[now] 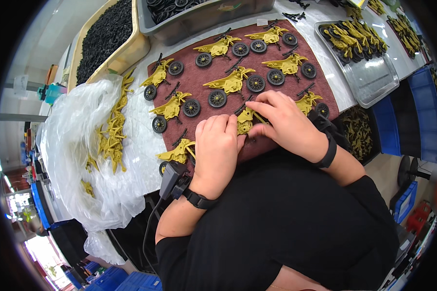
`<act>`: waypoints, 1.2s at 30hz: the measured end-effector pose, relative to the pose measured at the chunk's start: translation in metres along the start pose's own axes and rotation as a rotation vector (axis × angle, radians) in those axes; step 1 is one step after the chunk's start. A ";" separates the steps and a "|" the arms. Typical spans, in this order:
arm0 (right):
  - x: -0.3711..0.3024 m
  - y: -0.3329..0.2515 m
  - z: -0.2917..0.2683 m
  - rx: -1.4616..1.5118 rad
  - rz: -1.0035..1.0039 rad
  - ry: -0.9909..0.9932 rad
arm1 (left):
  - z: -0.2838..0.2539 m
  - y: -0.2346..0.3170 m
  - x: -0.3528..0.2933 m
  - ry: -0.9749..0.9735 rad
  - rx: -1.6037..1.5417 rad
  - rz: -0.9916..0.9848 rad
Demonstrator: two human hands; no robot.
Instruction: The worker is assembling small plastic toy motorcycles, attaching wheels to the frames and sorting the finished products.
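My left hand (217, 145) and my right hand (281, 123) both press on a yellow toy motorbike body (245, 120) lying on a dark red mat (204, 97). Only part of that body shows between my fingers. Several other yellow motorbike bodies, such as one (230, 82) in the middle of the mat, lie in rows, each with a black spoked wheel (255, 83) beside it. Another yellow body (177, 154) lies just left of my left hand. Both wrists wear black bands.
A clear plastic bag (77, 145) with loose yellow parts (112, 133) lies at the left. A beige bin of black parts (107, 34) and a grey bin (199, 17) stand at the back. A metal tray (369, 77) with assembled yellow bikes sits right. Blue crates (422, 111) stand beyond.
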State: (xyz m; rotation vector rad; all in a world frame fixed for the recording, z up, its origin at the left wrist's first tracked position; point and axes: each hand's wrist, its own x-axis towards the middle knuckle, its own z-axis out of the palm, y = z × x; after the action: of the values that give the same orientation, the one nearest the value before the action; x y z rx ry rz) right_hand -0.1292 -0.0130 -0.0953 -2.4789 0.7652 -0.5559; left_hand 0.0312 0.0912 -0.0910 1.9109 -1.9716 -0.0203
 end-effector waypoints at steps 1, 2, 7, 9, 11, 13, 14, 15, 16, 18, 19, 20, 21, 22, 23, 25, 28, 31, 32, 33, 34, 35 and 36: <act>-0.001 0.002 -0.005 0.044 -0.068 -0.059 | -0.001 0.000 0.000 -0.013 0.010 0.007; -0.002 0.004 -0.008 0.088 -0.137 -0.118 | -0.002 0.002 0.000 -0.013 0.012 0.003; -0.003 0.006 -0.006 0.044 -0.154 -0.104 | 0.003 0.005 -0.001 0.084 0.076 0.053; -0.002 0.005 -0.004 0.159 -0.122 0.004 | 0.003 0.004 -0.003 0.121 0.035 0.075; 0.004 0.004 -0.008 0.178 -0.123 0.027 | 0.004 0.000 -0.004 0.195 -0.045 0.107; 0.007 0.005 -0.008 0.258 -0.123 0.091 | 0.004 -0.004 -0.003 0.198 -0.103 0.121; 0.007 0.005 -0.009 0.258 -0.125 0.089 | 0.004 -0.005 -0.004 0.200 -0.160 0.135; 0.008 0.006 -0.011 0.283 -0.136 0.049 | 0.004 -0.004 -0.005 0.203 -0.160 0.133; 0.008 0.006 -0.013 0.310 -0.147 0.007 | 0.002 -0.003 -0.008 0.202 -0.233 0.119; 0.009 -0.005 -0.023 0.477 -0.070 -0.037 | -0.002 -0.001 -0.013 0.206 -0.307 0.098; 0.008 -0.008 -0.026 0.640 0.016 -0.072 | -0.005 0.000 -0.014 0.241 -0.344 0.070; 0.005 -0.007 -0.025 0.636 0.015 -0.075 | -0.010 0.001 -0.015 0.277 -0.381 0.040; 0.001 -0.002 -0.021 0.705 0.029 -0.099 | -0.017 0.002 -0.015 0.285 -0.389 0.030; -0.002 0.001 -0.017 0.774 0.040 -0.123 | -0.022 0.004 -0.015 0.290 -0.391 0.028; -0.005 0.000 -0.009 0.907 0.081 -0.015 | -0.027 0.005 -0.015 0.248 -0.427 0.014; -0.008 -0.004 -0.015 0.847 0.046 -0.028 | -0.030 0.007 -0.017 0.217 -0.459 0.006; -0.008 -0.011 -0.018 0.817 -0.053 -0.043 | -0.039 0.014 -0.017 0.212 -0.483 0.033; -0.011 -0.018 -0.021 0.916 0.007 -0.091 | -0.040 0.015 -0.018 0.245 -0.516 0.055; -0.012 -0.019 -0.022 0.903 -0.027 -0.078 | -0.042 0.016 -0.019 0.260 -0.528 0.076; -0.012 -0.021 -0.023 0.889 -0.062 -0.066 | -0.043 0.016 -0.018 0.262 -0.529 0.079; -0.013 -0.021 -0.024 0.890 -0.059 -0.063 | -0.043 0.016 -0.016 0.277 -0.522 0.121; -0.012 -0.021 -0.026 0.844 -0.087 -0.059 | -0.043 0.016 -0.015 0.292 -0.515 0.163; -0.012 -0.021 -0.028 0.797 -0.114 -0.054 | -0.043 0.016 -0.013 0.290 -0.516 0.166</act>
State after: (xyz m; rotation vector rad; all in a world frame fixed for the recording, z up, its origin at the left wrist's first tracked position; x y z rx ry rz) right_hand -0.1441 0.0003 -0.0645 -1.7865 0.2857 -0.6688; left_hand 0.0285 0.1160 -0.0501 1.3379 -1.7141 -0.1781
